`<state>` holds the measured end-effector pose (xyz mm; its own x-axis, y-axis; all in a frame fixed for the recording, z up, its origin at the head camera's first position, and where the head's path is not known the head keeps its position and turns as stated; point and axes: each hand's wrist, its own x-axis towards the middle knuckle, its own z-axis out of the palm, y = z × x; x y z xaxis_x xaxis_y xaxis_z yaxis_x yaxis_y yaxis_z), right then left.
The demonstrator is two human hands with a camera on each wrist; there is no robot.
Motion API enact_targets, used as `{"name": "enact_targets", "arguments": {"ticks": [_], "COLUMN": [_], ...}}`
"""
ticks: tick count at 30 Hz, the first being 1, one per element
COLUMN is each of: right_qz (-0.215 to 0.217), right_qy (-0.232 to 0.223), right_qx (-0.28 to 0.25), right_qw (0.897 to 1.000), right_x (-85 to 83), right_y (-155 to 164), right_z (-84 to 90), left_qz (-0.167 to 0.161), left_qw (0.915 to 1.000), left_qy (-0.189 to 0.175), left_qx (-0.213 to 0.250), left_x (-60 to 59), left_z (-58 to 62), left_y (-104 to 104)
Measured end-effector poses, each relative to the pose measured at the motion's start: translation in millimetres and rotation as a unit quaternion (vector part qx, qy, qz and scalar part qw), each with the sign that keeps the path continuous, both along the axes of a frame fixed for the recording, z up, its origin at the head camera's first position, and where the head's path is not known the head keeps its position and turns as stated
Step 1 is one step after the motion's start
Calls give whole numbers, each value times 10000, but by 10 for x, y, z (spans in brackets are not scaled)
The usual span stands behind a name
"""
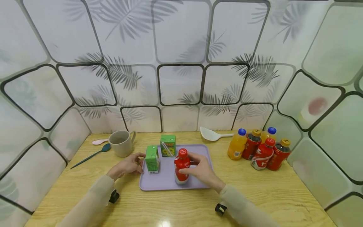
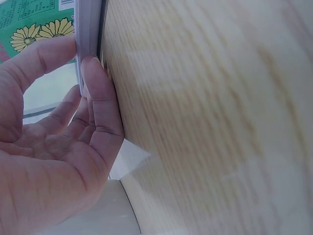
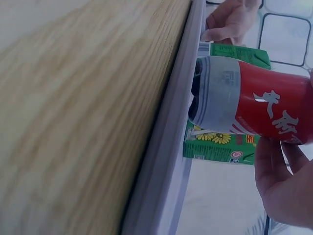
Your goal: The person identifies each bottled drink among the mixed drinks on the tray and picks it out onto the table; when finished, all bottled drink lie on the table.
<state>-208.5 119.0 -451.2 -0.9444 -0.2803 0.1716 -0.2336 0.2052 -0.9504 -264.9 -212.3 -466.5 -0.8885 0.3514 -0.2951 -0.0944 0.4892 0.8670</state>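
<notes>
My right hand [image 1: 202, 170] grips a red bottle [image 1: 182, 165] with a red cap, upright over the front half of a pale purple tray [image 1: 165, 184]. In the right wrist view its white lower label and base come close to the tray rim [image 3: 168, 129]; whether it touches the tray I cannot tell. At the tray's left edge my left hand [image 1: 129, 165] pinches the rim, fingertips on both sides of it in the left wrist view. Two green drink cartons stand on the tray: one [image 1: 152, 160] beside the left hand, the other [image 1: 168, 146], with a straw, behind it.
To the right stand several bottles, including an orange juice bottle [image 1: 237, 145] and another red bottle [image 1: 263, 154]. Behind the tray lies a white ladle [image 1: 210, 135]. At left are a grey mug [image 1: 120, 145], a teal spoon [image 1: 93, 154] and a pink spoon [image 1: 100, 142].
</notes>
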Motion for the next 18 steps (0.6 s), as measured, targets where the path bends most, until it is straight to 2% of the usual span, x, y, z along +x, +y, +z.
{"name": "enact_targets", "arguments": {"ticks": [6, 18], "right_qz": [-125, -794], "right_qy": [-65, -91], "right_qx": [-124, 5], "right_qw": [9998, 9968], "right_x": [-24, -20], "right_y": [129, 427], "right_z": [8, 47], "left_qz": [1, -11], "left_qw": [10000, 9999], "left_qy": [18, 39], "left_qx": [16, 106], "left_x": [-1, -14], "left_z": [-18, -38], "left_y": [4, -8]}}
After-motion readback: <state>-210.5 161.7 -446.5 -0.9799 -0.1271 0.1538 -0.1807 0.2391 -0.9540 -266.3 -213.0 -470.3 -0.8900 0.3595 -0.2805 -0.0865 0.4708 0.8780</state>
